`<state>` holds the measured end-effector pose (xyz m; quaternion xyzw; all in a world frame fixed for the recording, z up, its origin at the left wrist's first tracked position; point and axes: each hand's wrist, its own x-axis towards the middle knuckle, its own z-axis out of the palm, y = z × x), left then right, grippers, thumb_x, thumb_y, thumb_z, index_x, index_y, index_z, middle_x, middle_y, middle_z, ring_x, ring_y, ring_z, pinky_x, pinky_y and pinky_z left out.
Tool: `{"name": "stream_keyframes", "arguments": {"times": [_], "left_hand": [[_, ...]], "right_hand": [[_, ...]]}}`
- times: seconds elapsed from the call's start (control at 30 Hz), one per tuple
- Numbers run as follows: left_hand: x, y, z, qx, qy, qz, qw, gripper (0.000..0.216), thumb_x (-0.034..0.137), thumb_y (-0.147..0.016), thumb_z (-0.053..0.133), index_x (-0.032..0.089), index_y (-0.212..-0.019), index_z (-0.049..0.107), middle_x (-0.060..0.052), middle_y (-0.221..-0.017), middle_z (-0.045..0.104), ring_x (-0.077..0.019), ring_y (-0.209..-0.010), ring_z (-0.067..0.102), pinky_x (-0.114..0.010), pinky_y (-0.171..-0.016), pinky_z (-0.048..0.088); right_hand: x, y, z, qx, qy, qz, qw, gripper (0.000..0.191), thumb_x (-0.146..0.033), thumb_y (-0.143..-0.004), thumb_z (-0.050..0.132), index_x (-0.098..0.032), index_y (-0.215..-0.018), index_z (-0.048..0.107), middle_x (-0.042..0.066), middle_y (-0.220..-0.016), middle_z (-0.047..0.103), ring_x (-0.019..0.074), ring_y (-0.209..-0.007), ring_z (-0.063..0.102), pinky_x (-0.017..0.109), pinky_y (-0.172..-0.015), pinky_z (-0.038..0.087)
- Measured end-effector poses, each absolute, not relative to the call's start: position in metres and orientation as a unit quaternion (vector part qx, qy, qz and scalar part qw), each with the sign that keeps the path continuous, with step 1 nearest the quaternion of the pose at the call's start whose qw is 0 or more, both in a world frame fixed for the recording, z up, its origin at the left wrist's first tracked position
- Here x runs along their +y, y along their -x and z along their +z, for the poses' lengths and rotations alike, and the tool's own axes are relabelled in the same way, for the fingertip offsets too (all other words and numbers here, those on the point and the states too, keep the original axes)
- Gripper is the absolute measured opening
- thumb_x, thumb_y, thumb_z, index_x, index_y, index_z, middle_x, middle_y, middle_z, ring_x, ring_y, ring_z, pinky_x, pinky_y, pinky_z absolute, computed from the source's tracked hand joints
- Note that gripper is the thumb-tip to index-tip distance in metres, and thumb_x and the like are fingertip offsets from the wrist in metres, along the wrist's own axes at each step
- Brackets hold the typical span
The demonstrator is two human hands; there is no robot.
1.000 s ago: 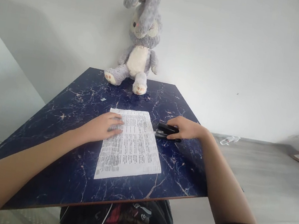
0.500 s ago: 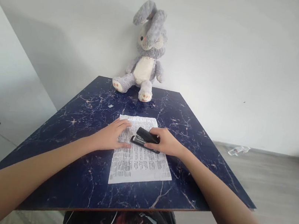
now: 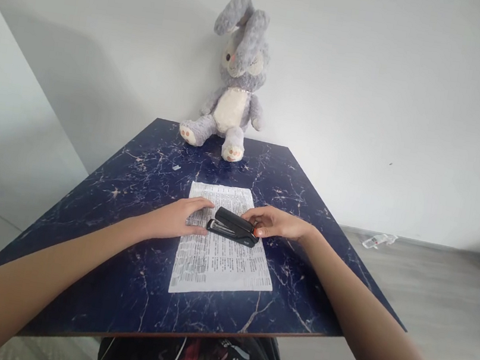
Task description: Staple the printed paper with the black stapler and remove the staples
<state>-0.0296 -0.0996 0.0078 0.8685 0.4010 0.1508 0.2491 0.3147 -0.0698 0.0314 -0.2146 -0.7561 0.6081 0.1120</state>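
Note:
A black stapler (image 3: 234, 227) sits over a printed sheet of paper (image 3: 227, 268), its upper arm raised at an angle from the base. My right hand (image 3: 276, 223) pinches the stapler's rear end, and a small orange-red spot shows by the thumb. At the stapler's front end is my left hand (image 3: 182, 218), thumb and fingers spread on either side of the nose. Its fingers rest over the paper's left edge. Whether the left thumb touches the stapler I cannot tell.
The sheet lies on a dark blue marbled table (image 3: 116, 282). A grey plush rabbit (image 3: 232, 110) sits at the table's far edge against the wall. A small white scrap (image 3: 176, 167) lies left of the rabbit's feet. Clear plastic packaging (image 3: 379, 241) is on the floor at right.
My right hand has slid back from the stapler's sides to its rear end, uncovering more of its body. The left hand keeps nearly the same pose.

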Motion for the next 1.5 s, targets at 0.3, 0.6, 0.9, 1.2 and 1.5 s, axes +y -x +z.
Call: {"name": "stream_keyframes", "arguments": {"times": [0.3, 0.6, 0.9, 1.2, 1.5], "left_hand": [[-0.102, 0.031, 0.009, 0.378, -0.87, 0.157, 0.273, 0.069, 0.063, -0.095, 0.067, 0.029, -0.153, 0.05, -0.012, -0.156, 0.056, -0.0355, -0.139, 0.056, -0.049, -0.113, 0.045], [-0.102, 0.031, 0.01, 0.383, -0.863, 0.149, 0.293, 0.072, 0.064, -0.095, 0.066, 0.03, -0.155, 0.047, -0.012, -0.158, 0.053, -0.0355, -0.14, 0.055, -0.048, -0.112, 0.046], [-0.103, 0.03, 0.013, 0.382, -0.861, 0.148, 0.301, 0.073, 0.063, -0.094, 0.068, 0.03, -0.156, 0.047, -0.012, -0.159, 0.053, -0.0353, -0.141, 0.054, -0.046, -0.112, 0.046], [-0.102, 0.031, 0.012, 0.373, -0.859, 0.162, 0.31, 0.073, 0.063, -0.094, 0.068, 0.031, -0.155, 0.048, -0.012, -0.159, 0.052, -0.036, -0.142, 0.054, -0.049, -0.115, 0.044], [-0.1, 0.032, 0.01, 0.365, -0.865, 0.158, 0.307, 0.072, 0.062, -0.095, 0.067, 0.032, -0.157, 0.045, -0.013, -0.161, 0.05, -0.0356, -0.143, 0.053, -0.047, -0.112, 0.045]], "right_hand": [[-0.068, -0.314, 0.032, -0.747, 0.247, 0.608, 0.108, 0.052, -0.046, -0.085, 0.086, -0.014, -0.125, 0.073, 0.012, -0.113, 0.076, 0.0211, -0.096, 0.07, 0.036, -0.086, 0.057], [-0.071, -0.312, 0.034, -0.726, 0.265, 0.625, 0.109, 0.048, -0.043, -0.083, 0.087, -0.015, -0.121, 0.075, 0.011, -0.111, 0.077, 0.0217, -0.094, 0.07, 0.038, -0.087, 0.057], [-0.071, -0.312, 0.032, -0.729, 0.265, 0.621, 0.115, 0.05, -0.043, -0.082, 0.088, -0.014, -0.121, 0.075, 0.011, -0.109, 0.076, 0.0204, -0.092, 0.069, 0.035, -0.084, 0.056], [-0.071, -0.312, 0.034, -0.74, 0.258, 0.61, 0.114, 0.049, -0.044, -0.083, 0.087, -0.015, -0.121, 0.075, 0.011, -0.11, 0.076, 0.0209, -0.093, 0.069, 0.037, -0.085, 0.057], [-0.075, -0.31, 0.043, -0.761, 0.266, 0.583, 0.104, 0.046, -0.045, -0.085, 0.085, -0.016, -0.12, 0.075, 0.011, -0.112, 0.076, 0.0212, -0.094, 0.069, 0.038, -0.087, 0.056]]}}
